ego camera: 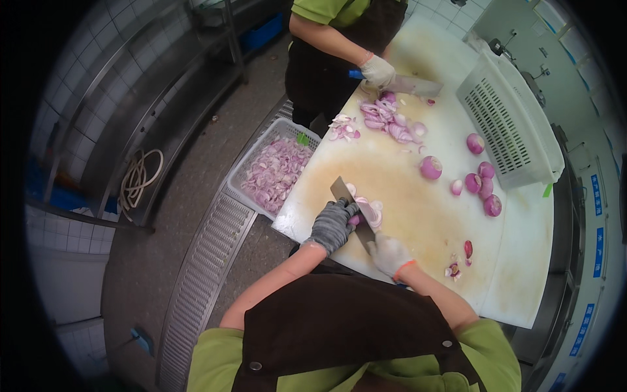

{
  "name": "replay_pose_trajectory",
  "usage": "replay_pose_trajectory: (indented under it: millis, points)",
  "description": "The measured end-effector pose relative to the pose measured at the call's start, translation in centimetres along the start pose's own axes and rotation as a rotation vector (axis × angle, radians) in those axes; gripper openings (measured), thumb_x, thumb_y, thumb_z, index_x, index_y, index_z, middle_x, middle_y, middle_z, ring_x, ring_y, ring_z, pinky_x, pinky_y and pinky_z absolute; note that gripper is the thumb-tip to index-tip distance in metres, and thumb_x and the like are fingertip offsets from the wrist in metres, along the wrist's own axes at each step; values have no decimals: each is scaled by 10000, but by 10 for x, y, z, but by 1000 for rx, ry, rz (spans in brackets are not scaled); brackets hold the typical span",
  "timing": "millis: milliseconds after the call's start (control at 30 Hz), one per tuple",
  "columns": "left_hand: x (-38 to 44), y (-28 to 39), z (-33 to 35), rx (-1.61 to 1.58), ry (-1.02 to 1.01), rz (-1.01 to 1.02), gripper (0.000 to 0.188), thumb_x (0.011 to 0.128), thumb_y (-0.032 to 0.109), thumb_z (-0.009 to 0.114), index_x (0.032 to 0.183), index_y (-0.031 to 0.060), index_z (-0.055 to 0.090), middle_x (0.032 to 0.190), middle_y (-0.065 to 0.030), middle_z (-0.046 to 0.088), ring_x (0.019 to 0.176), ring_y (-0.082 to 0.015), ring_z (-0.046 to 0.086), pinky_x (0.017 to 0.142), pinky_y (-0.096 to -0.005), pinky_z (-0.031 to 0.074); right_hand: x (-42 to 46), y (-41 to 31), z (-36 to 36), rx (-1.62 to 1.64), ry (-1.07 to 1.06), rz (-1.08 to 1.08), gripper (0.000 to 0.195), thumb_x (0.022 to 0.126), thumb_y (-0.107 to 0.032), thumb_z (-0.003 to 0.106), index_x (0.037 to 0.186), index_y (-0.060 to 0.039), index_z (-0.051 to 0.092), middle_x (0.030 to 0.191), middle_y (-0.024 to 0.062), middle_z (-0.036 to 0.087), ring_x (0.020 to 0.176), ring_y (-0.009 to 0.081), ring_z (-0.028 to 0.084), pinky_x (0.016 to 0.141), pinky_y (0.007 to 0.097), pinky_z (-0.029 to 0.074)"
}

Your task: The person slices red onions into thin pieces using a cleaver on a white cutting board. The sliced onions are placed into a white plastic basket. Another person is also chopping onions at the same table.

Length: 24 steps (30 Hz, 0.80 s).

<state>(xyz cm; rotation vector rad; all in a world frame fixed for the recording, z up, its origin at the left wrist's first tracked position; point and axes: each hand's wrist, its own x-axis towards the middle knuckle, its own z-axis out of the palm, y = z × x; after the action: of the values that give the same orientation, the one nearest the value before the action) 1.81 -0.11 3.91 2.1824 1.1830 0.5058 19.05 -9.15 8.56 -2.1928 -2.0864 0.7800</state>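
My left hand, in a grey striped glove, holds a piece of red onion on the white cutting board. In my right hand, in a white glove with an orange cuff, is a cleaver, its blade right against the onion and the left fingertips. Pale onion slices lie along the far side of the blade. Several peeled whole red onions sit farther off to the right. Trimmed ends and skins lie on the board right of my right hand.
Across the board a co-worker's gloved hand grips another cleaver beside sliced onion. A white basket stands tilted at the right. Below the board's left edge, a crate holds sliced onion. A metal drain grate crosses the floor.
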Motion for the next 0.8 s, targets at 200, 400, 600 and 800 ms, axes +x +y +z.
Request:
replay_pose_trajectory:
  millis: [200, 400, 600, 800]
  points:
    - [-9, -9, -5, 21, -28, 50, 399, 745, 132, 682, 1135, 109, 601, 1064, -148, 565, 945, -356, 552, 839, -447, 476, 7, 0, 1, -39, 20, -26, 264, 920, -262, 502, 962, -4, 540, 810, 250, 646, 738, 445, 628, 669, 536, 496]
    - [-9, -6, -10, 22, -31, 26, 397, 753, 123, 671, 1140, 81, 592, 1063, -151, 563, 951, -355, 544, 846, -443, 468, -14, -6, -29, -50, 34, -67, 245, 928, -233, 476, 1022, -9, 505, 729, 252, 636, 670, 447, 626, 615, 557, 485]
    - [-12, -10, -2, 26, 45, 58, 339, 783, 137, 647, 1118, 92, 617, 1043, -146, 584, 904, -350, 562, 800, -450, 484, 6, -2, 6, -61, 23, -74, 234, 924, -226, 494, 986, 0, 492, 723, 248, 633, 662, 451, 619, 612, 543, 484]
    - [-18, -12, 3, 3, 117, 59, 353, 778, 145, 653, 1125, 92, 607, 1058, -144, 586, 928, -345, 556, 818, -445, 477, -7, -4, -4, -46, 48, -127, 217, 916, -220, 489, 960, -8, 503, 713, 242, 634, 652, 440, 626, 604, 546, 491]
